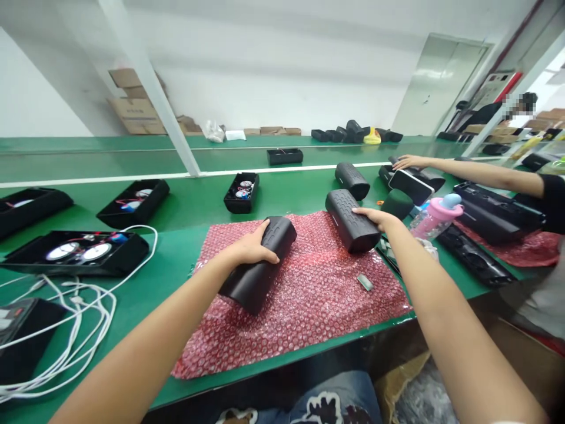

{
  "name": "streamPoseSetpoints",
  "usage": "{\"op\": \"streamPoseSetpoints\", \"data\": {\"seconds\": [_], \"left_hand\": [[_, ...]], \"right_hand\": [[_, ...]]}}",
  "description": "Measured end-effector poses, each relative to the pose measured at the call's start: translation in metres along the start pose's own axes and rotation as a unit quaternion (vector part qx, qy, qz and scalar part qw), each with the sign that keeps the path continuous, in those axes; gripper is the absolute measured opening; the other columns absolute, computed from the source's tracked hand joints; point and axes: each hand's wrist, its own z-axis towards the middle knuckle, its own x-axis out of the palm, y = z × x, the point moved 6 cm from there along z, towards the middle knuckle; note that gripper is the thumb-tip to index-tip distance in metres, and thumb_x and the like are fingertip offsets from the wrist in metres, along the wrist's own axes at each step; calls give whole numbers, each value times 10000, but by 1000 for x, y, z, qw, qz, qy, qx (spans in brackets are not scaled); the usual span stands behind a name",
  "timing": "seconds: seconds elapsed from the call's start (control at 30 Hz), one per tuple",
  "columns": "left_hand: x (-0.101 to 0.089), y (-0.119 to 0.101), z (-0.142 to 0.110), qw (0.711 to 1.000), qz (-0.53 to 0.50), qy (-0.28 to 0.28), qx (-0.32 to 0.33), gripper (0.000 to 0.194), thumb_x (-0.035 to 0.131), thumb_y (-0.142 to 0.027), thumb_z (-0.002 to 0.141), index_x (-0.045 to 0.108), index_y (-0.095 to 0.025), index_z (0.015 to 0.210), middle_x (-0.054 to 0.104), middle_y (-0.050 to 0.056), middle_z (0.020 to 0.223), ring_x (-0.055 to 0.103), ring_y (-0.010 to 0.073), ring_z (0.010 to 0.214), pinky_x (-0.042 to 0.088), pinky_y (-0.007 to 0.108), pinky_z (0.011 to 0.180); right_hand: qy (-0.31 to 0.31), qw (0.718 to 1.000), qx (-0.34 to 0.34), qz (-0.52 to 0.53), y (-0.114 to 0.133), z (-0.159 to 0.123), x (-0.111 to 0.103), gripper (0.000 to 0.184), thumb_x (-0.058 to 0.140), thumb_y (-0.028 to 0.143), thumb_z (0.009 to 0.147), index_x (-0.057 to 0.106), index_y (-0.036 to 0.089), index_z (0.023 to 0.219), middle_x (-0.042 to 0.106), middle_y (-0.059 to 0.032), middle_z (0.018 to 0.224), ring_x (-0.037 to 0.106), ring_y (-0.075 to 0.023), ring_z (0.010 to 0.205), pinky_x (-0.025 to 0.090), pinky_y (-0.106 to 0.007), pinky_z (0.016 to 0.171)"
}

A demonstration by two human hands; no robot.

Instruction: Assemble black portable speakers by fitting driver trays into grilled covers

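My left hand (255,246) is wrapped over a black speaker (251,287), which lies at a slant on pink bubble wrap (304,306). Its thumb and a finger show on the near and far sides of the casing. On the back right of the wrap lies a second black speaker (346,218) with a patterned top. My right hand (375,218) grips its right side, the fingertips on the upper face; part of the grip is hidden. A small greenish flat piece (365,282) lies on the wrap below this speaker.
Open speaker shells (132,203) with wiring stand along the green bench at left, near coiled white cables (83,330). Another black speaker (352,179) stands behind. At right are a pink bottle (435,217), black housings (498,212) and a co-worker's hand (410,162).
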Motion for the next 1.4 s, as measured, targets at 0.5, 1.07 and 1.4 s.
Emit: {"op": "streamPoseSetpoints", "data": {"seconds": [0.5,1.07,1.4], "left_hand": [[12,67,-71,896,-425,-122,-47,868,614,-339,733,107,-329,1437,550,104,1244,665,204,826,587,371,734],[23,69,-105,835,-529,-138,-59,1023,750,-211,698,111,-321,1489,562,116,1308,646,252,1007,563,340,799],[7,78,-109,864,-498,-59,-35,842,702,-229,698,310,-238,1443,604,108,1246,626,281,1042,553,338,794]], "right_hand": [[35,991,-111,-59,53,-74,78,548,751,552,609,601,147,945,694,-120,1010,658,-286,885,496,-326,654],[111,989,-96,4,81,-130,157,807,801,611,508,502,165,1111,547,-181,1250,514,-366,1180,440,-467,950],[225,946,-49,227,68,-160,180,551,684,314,632,377,221,1080,585,-71,1089,621,-218,969,505,-339,800]]}}
